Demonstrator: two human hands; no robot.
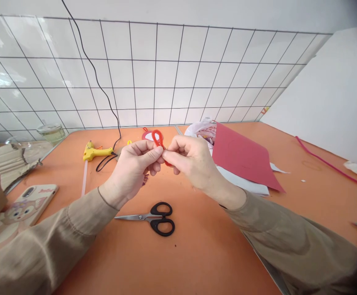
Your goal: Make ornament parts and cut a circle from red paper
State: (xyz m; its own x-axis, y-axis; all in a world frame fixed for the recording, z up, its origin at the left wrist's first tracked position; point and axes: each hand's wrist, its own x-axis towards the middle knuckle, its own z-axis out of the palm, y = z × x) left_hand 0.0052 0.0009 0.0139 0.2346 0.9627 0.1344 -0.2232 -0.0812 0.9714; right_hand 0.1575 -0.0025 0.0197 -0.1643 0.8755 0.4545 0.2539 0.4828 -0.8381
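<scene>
Here's the orange table point(196, 254), with the black-handled scissors point(162, 219) lying open a touch. Beyond and right of the scissors, there's the red sheet point(242, 153)! Straight beyond the scissors, above the table, left hand point(135, 164) and right hand point(189, 162) meet, fingertips pinched close on the red fuzzy loop point(157, 137), its rounded end standing up. Left of the scissors, the phone point(30, 207), cartoon side up; beyond and left of them, the yellow glue gun point(95, 152).
</scene>
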